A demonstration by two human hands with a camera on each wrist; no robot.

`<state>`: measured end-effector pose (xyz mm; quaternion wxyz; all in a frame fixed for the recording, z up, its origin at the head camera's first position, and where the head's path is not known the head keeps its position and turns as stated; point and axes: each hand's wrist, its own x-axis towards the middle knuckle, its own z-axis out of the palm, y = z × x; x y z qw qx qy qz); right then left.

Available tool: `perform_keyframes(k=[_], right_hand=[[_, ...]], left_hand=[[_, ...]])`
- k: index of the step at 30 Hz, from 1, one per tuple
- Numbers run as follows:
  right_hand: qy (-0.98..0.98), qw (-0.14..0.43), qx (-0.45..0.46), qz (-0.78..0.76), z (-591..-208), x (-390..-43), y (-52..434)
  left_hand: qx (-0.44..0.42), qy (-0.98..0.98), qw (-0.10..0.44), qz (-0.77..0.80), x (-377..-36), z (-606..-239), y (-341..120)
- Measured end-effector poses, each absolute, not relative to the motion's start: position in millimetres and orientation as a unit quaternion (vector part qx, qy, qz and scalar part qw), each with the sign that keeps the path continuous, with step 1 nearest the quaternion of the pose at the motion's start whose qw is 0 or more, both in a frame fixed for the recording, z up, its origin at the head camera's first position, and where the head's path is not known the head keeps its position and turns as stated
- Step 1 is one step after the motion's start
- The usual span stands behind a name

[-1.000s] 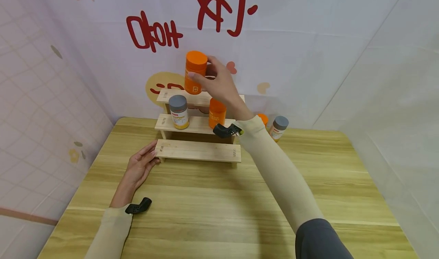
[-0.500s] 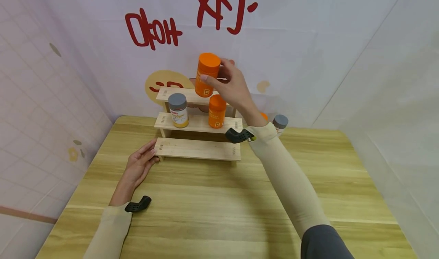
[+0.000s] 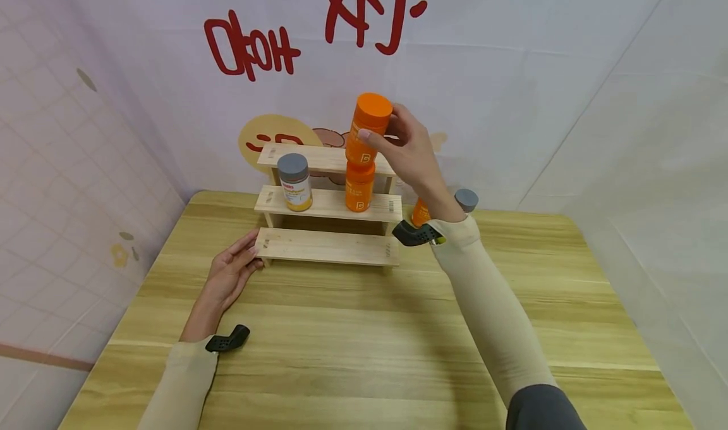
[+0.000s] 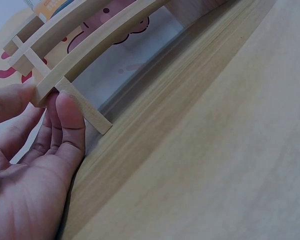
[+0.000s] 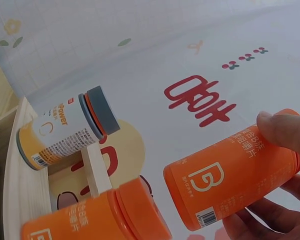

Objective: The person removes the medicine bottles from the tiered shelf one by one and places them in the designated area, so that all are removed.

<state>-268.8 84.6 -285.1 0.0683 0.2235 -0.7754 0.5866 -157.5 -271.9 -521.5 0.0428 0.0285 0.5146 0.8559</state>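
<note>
My right hand grips an orange supplement bottle by its upper part, slightly tilted, above the shelves. In the right wrist view the label of this bottle faces the camera, thumb on one side and fingers on the other. A second orange bottle stands on the middle tier just below it. To its left on that tier is a white-and-yellow bottle with a grey lid. My left hand pinches the left end of the three-tier wooden shelf, thumb above the lowest board and fingers beneath.
Right of the shelf, partly behind my right forearm, stand another orange bottle and another grey-lidded bottle on the wooden table. A white printed cloth backdrop rises close behind the shelf.
My right hand has carried the orange bottle rightward and slightly down, from above the left part of the top tier to above the standing orange bottle. My left hand stays at the shelf's end.
</note>
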Motion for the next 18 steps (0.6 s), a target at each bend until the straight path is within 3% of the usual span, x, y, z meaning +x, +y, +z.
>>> perform_keyframes(k=[18], right_hand=[[-0.769, 0.092, 0.198, 0.601, -306, -255, 125]], left_hand=[[0.033, 0.513, 0.044, 0.857, -157, -522, -272]])
